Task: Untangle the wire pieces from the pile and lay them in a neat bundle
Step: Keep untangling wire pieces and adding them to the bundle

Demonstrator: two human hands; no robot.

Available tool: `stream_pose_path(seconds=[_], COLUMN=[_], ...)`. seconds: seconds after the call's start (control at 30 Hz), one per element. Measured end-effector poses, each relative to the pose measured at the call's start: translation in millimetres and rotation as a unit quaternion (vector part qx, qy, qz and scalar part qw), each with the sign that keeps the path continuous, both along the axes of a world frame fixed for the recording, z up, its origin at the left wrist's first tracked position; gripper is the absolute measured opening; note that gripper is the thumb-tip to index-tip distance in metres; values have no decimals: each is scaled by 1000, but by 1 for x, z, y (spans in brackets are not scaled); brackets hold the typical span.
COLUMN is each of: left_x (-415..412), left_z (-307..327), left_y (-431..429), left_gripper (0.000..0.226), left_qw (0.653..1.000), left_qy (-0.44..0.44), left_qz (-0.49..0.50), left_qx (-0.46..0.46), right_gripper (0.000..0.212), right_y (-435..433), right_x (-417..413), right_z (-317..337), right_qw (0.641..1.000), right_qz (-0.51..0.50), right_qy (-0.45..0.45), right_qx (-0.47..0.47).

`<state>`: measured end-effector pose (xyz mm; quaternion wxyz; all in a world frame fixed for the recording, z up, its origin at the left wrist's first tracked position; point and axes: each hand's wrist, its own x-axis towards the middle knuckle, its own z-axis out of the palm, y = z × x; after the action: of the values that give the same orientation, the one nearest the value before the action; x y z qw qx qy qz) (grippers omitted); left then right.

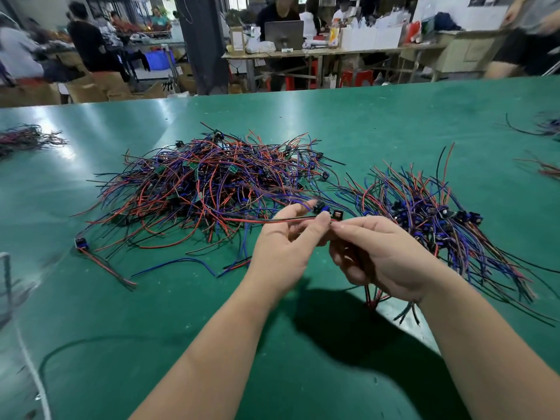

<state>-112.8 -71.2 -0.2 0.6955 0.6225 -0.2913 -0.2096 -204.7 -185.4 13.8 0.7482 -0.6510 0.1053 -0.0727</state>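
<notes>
- Wire pieces, red, blue and black, lie in a tangled pile (206, 189) on the green table (181, 313), in the middle and slightly to the left, beyond the hands.
- A bundle (430, 213) of wires lies to the right of the pile, close to it, with its dark plugs gathered near the middle and the loose ends fanned out.
- The left hand (285, 244) is raised above the table and pinches one wire piece (272, 220) between thumb and fingers, near its plug (321, 207); the red and black strands run off to the left, towards the pile.
- The right hand (381, 256) is curled round a few wires, whose ends (372, 298) hang out below the palm; its forefinger reaches up to meet the left thumb at the pinched wire.
- A single stray piece (100, 262) lies by itself at the pile's near left edge.
- Small heaps of wire sit at the table's far left (27, 139) and far right (545, 127).
- Behind the table, people stand at benches, and a laptop (284, 33) is on one.
</notes>
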Motion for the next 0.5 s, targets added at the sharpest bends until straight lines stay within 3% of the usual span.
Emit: stream_pose_path(seconds=[0.17,0.27,0.4,0.5], left_x=[1,5,7,4], left_z=[-5,-6,-2,0], left_y=[3,2,2,3], left_gripper=[18,15,18,17], left_qw=[996,995,998,999], left_qy=[-63,-36,-4,-18], left_qz=[57,90,60,27], left_qx=[40,19,10,11], right_gripper=[33,35,16,21], right_y=[-2,0,-2,-3], right_x=[-1,3,10,11], right_z=[-3,-5,-6,-7], right_qw=[998,995,987,985], right_qz=[15,-20,-115,-129], right_qy=[56,99,47,2], right_qx=[-10,18,99,113])
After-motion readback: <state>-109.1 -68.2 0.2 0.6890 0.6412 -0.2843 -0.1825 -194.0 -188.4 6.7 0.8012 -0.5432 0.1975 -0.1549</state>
